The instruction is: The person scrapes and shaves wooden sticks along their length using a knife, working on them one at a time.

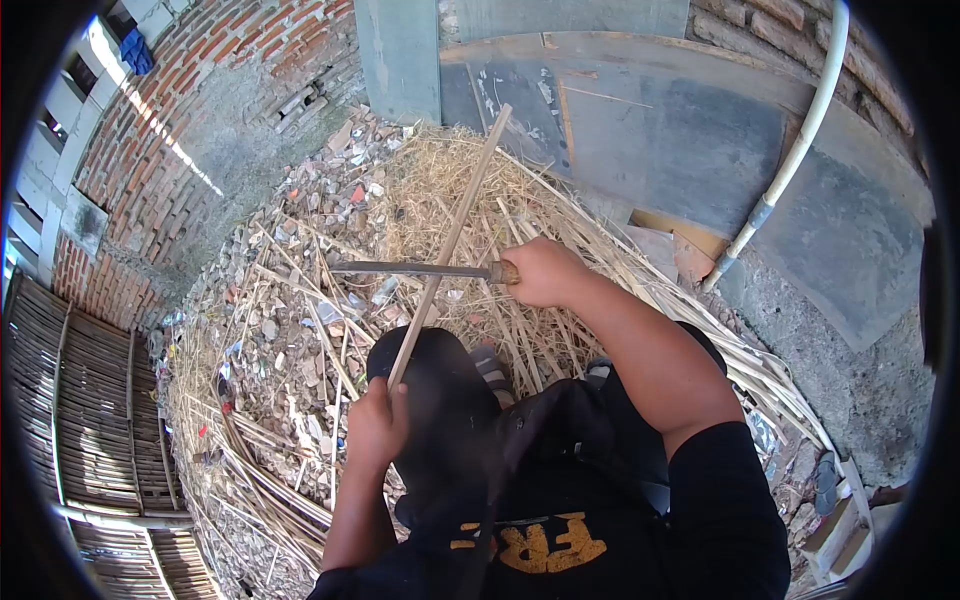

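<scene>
My left hand [377, 425], low and left of centre beside my knee, is closed round the lower end of a long bamboo strip [460, 220]. The strip slants up and away to the right. In my right hand [547, 272] is the wooden handle of a long-bladed knife [405, 269], its dark blade pointing left. The blade crosses the strip around its middle; whether the two touch I cannot tell. Below them lie pale shavings [430, 180] and many loose bamboo strips [620, 265].
Rubble [275, 320] covers the ground on the left. A brick wall [200, 110] and a slatted bamboo panel [95, 400] stand beyond it. Grey boards [690, 130] lean at the back right, with a white pipe [800, 150] before them. A sandal [826, 483] lies at right.
</scene>
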The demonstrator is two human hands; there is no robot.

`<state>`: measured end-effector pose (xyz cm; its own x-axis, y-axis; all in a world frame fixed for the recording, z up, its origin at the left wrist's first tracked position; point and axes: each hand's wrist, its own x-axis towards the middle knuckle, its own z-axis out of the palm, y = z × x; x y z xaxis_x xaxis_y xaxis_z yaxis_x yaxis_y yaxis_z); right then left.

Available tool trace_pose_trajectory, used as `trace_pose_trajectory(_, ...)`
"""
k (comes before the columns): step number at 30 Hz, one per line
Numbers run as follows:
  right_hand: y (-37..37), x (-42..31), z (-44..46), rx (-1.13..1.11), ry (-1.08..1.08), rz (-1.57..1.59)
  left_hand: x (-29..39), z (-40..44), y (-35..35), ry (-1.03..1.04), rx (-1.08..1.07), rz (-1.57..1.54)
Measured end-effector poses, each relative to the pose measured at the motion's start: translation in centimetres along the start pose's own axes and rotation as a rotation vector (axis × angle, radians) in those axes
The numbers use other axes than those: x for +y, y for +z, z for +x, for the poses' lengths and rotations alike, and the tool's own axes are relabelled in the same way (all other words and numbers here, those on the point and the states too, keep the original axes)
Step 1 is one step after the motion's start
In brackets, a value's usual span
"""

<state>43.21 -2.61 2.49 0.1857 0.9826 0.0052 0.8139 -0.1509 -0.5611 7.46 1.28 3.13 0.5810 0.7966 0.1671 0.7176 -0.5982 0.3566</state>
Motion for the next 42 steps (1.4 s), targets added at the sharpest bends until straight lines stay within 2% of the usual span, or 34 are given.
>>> trace_pose_trajectory(36, 1.0, 0.8, 0.3, 0.018, -0.036, 0.029, 0.4, 0.0, -0.3, -0.013, -0.004, -0.015)
trace_pose_trajectory(42, 0.6, 0.3, 0.3, -0.032, -0.007, 0.019, 0.7, 0.0, -0.5, -0.046, -0.018, -0.029)
